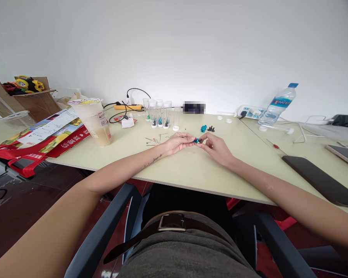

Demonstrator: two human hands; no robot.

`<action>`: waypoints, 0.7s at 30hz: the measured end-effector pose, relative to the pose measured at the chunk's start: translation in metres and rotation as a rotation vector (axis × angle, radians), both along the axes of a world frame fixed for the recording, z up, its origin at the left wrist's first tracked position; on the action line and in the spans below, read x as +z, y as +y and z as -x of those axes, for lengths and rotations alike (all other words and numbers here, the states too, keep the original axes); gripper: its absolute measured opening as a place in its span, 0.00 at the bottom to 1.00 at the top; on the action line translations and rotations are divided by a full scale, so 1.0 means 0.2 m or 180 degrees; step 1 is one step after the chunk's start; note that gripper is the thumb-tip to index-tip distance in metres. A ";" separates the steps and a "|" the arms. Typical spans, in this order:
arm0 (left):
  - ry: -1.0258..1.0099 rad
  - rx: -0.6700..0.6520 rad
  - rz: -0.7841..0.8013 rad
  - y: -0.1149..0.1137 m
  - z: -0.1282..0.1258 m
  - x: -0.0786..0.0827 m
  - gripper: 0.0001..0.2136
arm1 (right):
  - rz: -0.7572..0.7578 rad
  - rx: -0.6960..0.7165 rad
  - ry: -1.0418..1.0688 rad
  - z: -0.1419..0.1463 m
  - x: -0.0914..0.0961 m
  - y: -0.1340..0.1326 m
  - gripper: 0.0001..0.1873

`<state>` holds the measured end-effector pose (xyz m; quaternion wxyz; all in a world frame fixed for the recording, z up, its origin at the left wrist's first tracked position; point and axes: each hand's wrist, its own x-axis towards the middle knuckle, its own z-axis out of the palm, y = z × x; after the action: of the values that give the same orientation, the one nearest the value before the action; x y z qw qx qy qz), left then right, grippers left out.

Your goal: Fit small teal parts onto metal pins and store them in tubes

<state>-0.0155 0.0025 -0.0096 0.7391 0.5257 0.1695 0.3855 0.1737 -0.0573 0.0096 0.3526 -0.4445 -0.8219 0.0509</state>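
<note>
Between my two hands, just above the table [174, 173], is a small blue and black part [197, 141], too small to name more closely. My left hand [181, 143] pinches its left end, and the fingers of my right hand [216, 148] are closed on its right end. Just beyond my right hand lie a pile of teal pieces [203, 128] and a few black screw-like pieces [211, 129]. Left of my left hand are several thin L-shaped metal keys [152, 141]. Clear tubes [160, 114] with small parts inside stand farther back.
A tall drink cup [97, 123] stands at left beside a red bag [66, 143] and a cardboard box [34, 102]. A water bottle [280, 103], a power strip [251, 112] and a dark phone [321, 179] are at right. White caps [229, 121] lie at the back.
</note>
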 end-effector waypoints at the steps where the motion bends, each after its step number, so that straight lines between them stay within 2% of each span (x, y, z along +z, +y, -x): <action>1: 0.0008 0.0006 0.0008 0.00 0.00 0.00 0.07 | -0.0009 -0.0005 0.0010 0.00 0.00 0.00 0.16; 8: 0.0121 -0.0021 -0.0070 -0.01 0.00 0.01 0.07 | 0.0276 0.0157 -0.0018 -0.01 0.00 0.00 0.26; 14: 0.0015 0.0115 -0.0092 0.00 0.00 0.00 0.08 | -0.0039 0.0088 0.0353 -0.01 0.00 -0.01 0.23; 21: 0.0022 0.0091 -0.0095 0.01 0.00 0.00 0.09 | 0.0045 0.0106 0.0294 -0.01 0.00 0.00 0.26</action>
<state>-0.0149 0.0039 -0.0102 0.7250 0.5356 0.1737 0.3967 0.1761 -0.0580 0.0087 0.3861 -0.4305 -0.8116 0.0830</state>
